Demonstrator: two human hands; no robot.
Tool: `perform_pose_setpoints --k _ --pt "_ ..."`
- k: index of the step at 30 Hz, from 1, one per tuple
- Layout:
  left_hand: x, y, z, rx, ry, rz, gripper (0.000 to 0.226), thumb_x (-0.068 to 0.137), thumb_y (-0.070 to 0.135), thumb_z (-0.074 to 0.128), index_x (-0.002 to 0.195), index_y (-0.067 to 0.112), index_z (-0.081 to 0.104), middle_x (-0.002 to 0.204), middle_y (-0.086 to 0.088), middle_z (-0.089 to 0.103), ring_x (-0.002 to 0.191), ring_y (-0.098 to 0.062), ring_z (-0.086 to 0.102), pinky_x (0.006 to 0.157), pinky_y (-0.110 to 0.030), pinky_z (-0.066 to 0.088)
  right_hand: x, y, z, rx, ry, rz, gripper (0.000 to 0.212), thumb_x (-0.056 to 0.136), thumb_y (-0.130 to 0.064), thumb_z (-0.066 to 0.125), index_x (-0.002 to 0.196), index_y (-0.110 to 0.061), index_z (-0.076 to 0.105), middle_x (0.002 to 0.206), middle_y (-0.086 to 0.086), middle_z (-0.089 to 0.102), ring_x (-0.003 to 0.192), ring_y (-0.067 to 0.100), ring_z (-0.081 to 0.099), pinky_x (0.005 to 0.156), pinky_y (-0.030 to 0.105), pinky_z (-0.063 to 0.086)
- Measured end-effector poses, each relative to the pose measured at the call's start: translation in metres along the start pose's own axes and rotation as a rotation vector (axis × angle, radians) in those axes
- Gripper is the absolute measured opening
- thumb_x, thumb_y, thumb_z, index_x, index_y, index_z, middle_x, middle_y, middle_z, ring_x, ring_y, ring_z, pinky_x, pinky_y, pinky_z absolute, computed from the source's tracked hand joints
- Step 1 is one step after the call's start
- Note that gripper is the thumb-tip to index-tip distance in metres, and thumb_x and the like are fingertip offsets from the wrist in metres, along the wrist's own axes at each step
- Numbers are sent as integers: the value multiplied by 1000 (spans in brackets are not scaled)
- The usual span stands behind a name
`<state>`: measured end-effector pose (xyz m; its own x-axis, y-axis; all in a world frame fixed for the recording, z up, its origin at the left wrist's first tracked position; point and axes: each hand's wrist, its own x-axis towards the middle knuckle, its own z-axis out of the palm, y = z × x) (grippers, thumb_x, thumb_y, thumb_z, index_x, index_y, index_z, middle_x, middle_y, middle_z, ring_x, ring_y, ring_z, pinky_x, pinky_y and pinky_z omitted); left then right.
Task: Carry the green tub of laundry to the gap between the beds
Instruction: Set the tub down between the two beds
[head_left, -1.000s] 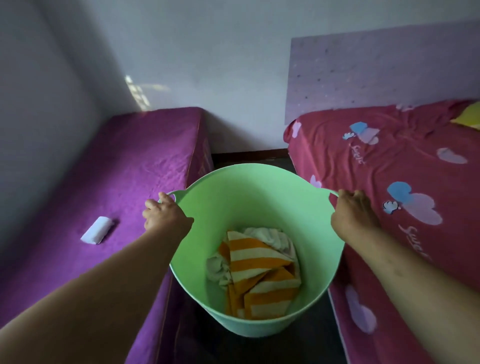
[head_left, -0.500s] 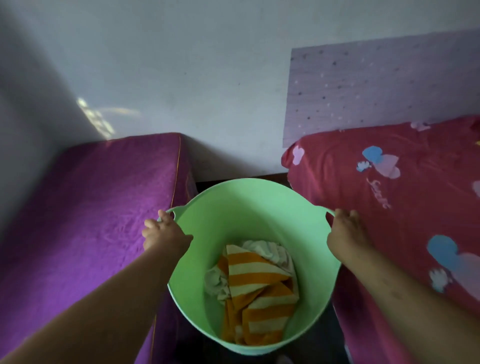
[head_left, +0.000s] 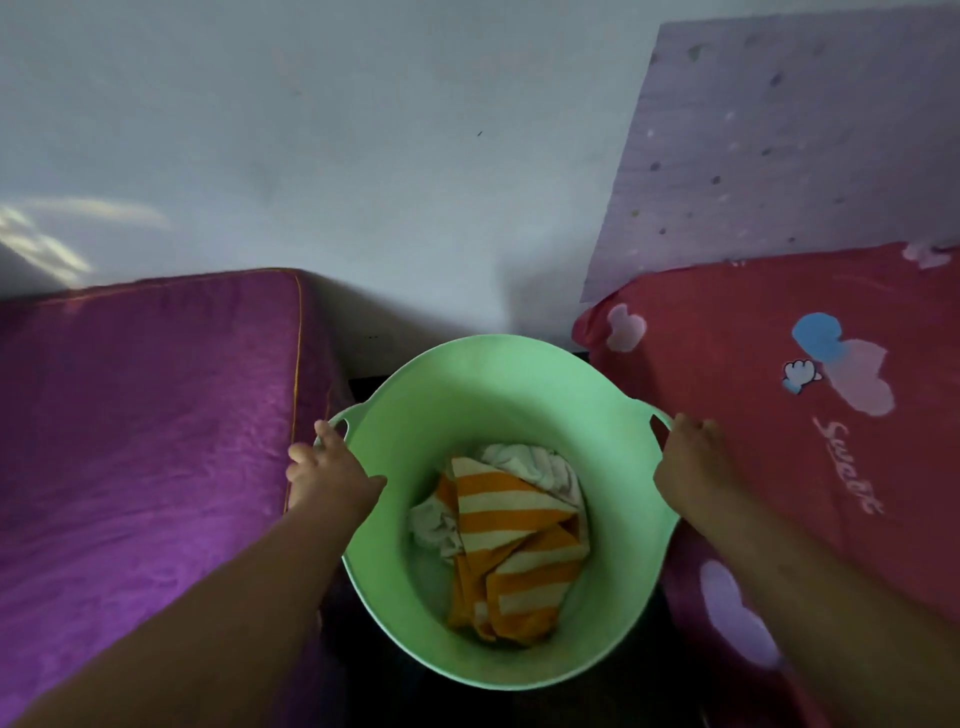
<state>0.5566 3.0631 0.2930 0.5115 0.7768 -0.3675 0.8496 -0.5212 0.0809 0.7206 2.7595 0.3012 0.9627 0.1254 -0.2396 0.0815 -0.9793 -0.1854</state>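
The green tub sits low in the dark gap between the two beds, close to the far wall. Inside lies laundry: an orange-and-white striped cloth over pale white pieces. My left hand is closed on the tub's left handle, beside the purple bed. Over on the right handle, my right hand is closed too, against the red bed. Whether the tub's base touches the floor is hidden.
The grey-white wall closes the gap just beyond the tub. A lilac dotted panel stands behind the red bed. The red sheet carries heart prints and lettering. Dark floor shows as a narrow strip past the tub.
The tub and both hands have moved forward, deeper between the beds and nearer the wall. The white object on the purple bed has dropped out of view. Both grips look unchanged.
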Motion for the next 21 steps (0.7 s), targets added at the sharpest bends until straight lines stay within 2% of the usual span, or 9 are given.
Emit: perform_pose_setpoints --k 4,9,21 --pt "77 21 18 -38 -85 -9 115 77 47 74 153 9 -3 140 -27 27 125 -41 41 100 -46 41 63 -27 29 17 -27 80 33 76 3 58 108 8 52 116 32 55 108 43 55 90 40 47" --pt "157 45 43 -67 -166 -51 116 75 46 76 154 15 -3 141 -26 28 124 -42 43 98 -48 42 133 -51 69 22 -133 162 38 76 5 55 114 6 50 120 32 51 109 45 52 95 44 45" --pt "281 90 93 -133 -298 -159 116 73 53 73 155 19 -2 146 -29 22 126 -45 41 101 -49 38 277 -87 136 -101 -212 103 40 82 2 54 121 7 46 128 32 47 116 46 49 101 45 41"
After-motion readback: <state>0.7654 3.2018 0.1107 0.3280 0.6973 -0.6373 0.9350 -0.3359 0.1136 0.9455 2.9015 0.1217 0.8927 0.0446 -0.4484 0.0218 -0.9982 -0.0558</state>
